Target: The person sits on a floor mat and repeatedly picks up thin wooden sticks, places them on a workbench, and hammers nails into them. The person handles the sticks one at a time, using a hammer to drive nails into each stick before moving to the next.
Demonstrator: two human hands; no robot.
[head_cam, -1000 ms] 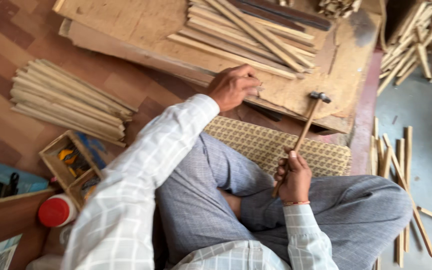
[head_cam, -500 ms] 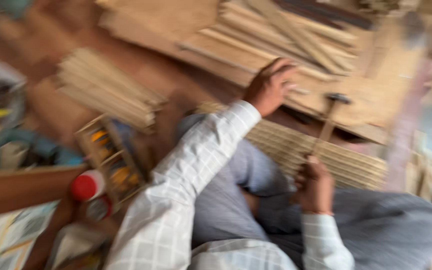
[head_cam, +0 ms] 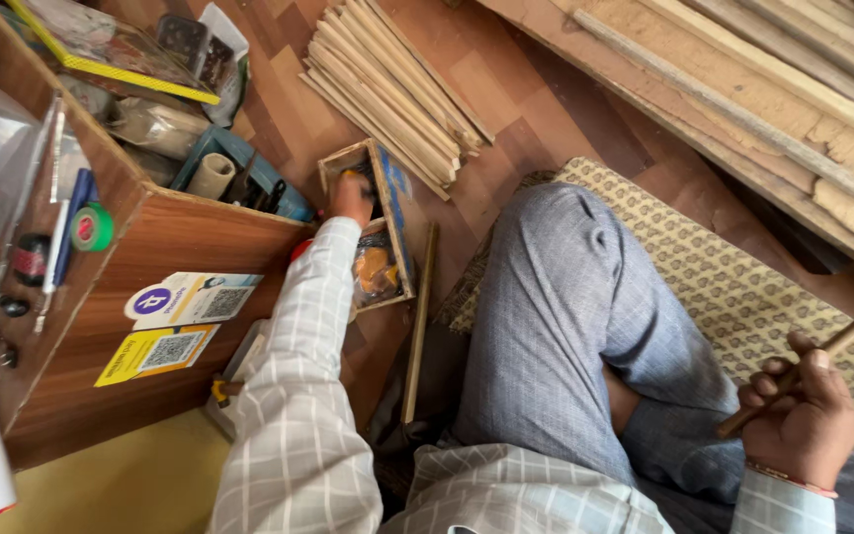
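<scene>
We've got one view only, head-worn, looking steeply down over our own lap at the floor (head_cam: 279,148), close range. Left hand (head_cam: 351,198) sits mid-frame, right hand (head_cam: 803,420) near the lower right edge. No second view, so nothing is shared.

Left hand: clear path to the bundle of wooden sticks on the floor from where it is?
Probably yes. The left hand is in the small wooden box, and the bundle of sticks lies just beyond with only bare floor between.
</scene>
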